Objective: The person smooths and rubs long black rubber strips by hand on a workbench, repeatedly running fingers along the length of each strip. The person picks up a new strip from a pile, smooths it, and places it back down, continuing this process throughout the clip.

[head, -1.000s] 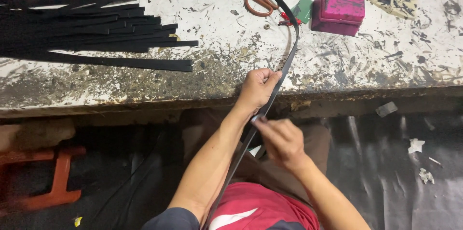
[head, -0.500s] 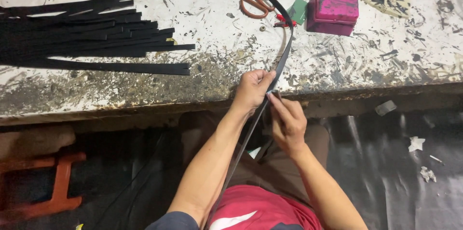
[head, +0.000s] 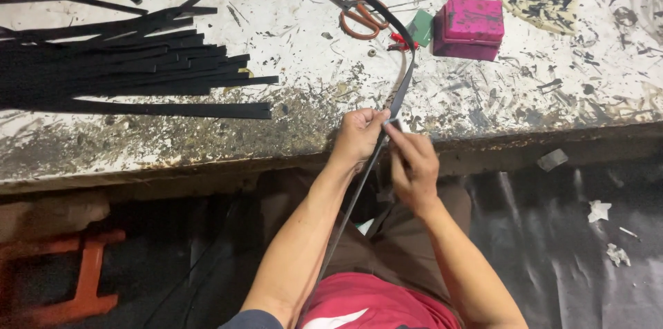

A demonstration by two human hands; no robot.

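Note:
A long black strip [head: 402, 80] runs from the back of the worktable over its front edge and down toward my lap. My left hand [head: 358, 137] pinches this strip at the table's front edge. My right hand [head: 413, 167] grips the same strip just below, fingertips touching the left hand's. Orange-handled scissors [head: 356, 11] lie on the table beside the strip's far end, next to a pink box [head: 469, 28].
A pile of several black strips [head: 124, 73] covers the table's left side. The stained white worktable [head: 311, 104] has a worn front edge. A red stool [head: 76, 281] stands low left. Black sheeting and paper scraps [head: 599, 210] lie on the floor at right.
My right hand has slid up the strip from near my lap to meet the left hand at the table edge. The left hand stayed in place.

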